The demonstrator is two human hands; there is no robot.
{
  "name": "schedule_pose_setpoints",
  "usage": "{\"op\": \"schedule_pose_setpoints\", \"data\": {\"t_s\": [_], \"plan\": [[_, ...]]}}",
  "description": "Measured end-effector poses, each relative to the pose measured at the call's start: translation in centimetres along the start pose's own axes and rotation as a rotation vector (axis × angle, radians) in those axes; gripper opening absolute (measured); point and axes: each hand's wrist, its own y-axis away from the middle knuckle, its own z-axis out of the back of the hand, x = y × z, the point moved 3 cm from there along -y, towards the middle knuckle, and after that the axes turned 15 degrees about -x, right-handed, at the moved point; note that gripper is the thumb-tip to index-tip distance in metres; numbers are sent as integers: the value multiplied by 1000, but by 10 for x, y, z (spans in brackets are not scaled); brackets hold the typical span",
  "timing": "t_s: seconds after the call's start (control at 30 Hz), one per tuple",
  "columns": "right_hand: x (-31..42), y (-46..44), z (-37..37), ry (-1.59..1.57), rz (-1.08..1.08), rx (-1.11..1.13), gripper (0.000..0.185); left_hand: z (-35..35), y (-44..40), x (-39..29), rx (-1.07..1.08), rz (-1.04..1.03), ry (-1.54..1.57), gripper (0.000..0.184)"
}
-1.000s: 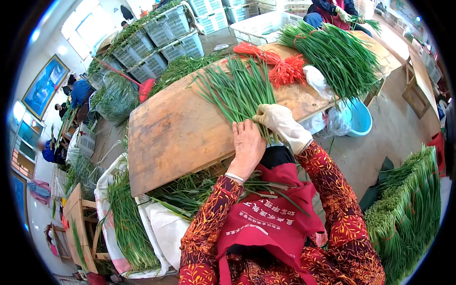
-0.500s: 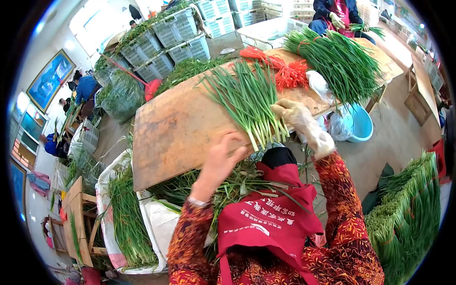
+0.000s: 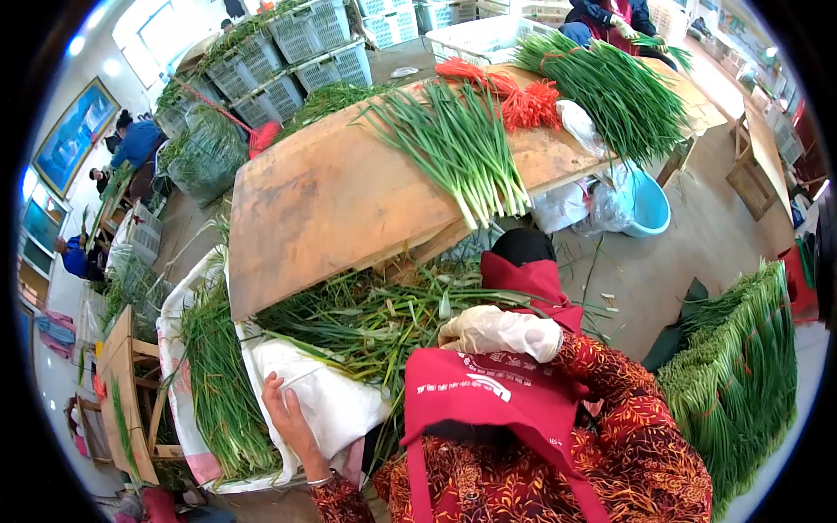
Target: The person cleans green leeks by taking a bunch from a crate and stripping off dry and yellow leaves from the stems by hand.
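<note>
My left hand (image 3: 293, 425), bare, is low on the left beside the white cloth lining (image 3: 318, 410) of a crate; its fingers are stretched and hold nothing. In a pale glove, my right hand (image 3: 501, 333) is in front of the red apron (image 3: 497, 397), at the edge of a heap of loose green leaves (image 3: 375, 318). Its fingers point left and bend downward, with the tips hidden. A bundle of garlic chives (image 3: 458, 152) lies on the wooden board (image 3: 314, 209), its white ends toward me, and neither hand touches it.
Red ties (image 3: 527, 105) and a larger chive bundle (image 3: 602, 96) lie farther along the board. A blue basin (image 3: 649, 205) stands below. Stacked chives (image 3: 732, 383) are at right, long greens (image 3: 222, 392) at left. Behind are crates (image 3: 314, 39) and a gloved co-worker (image 3: 602, 22).
Both hands have left the chive bundle and come down toward me, the left one to the crate lining, the right one to the loose leaves. The bundle stays on the board.
</note>
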Motion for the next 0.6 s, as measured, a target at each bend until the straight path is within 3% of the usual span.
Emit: {"op": "schedule_pose_setpoints", "data": {"t_s": [0.13, 0.2, 0.27, 0.3, 0.33, 0.4, 0.47, 0.5, 0.53, 0.6], "plan": [[1, 15, -34, 0, 56, -55, 41, 8, 18, 23, -75, 31, 71, 23], [15, 28, -30, 90, -95, 76, 35, 11, 23, 26, -37, 60, 15, 23], [9, 57, -27, -26, 301, -367, 29, 13, 26, 36, -21, 6, 29, 22], [19, 57, -25, -77, 150, -256, 27, 23, 21, 4, 11, 16, 4, 21], [28, 64, -20, -105, 59, -235, 27, 24, 23, 32, 75, -32, -76, 23], [41, 58, -18, -60, -90, -184, 28, 29, 25, 36, 64, -13, 65, 21], [52, 41, -15, 89, -227, -153, 28, 26, 25, 42, 42, -128, -24, 19], [58, 30, -17, 257, -380, -177, 28, 28, 27, 44, 18, -129, -10, 19], [59, 19, -17, 550, -795, -282, 29, 30, 29, 44, 9, -134, 11, 19], [71, 12, -13, 553, -795, -294, 28, 41, 34, 42, -29, -104, -6, 20]]}}
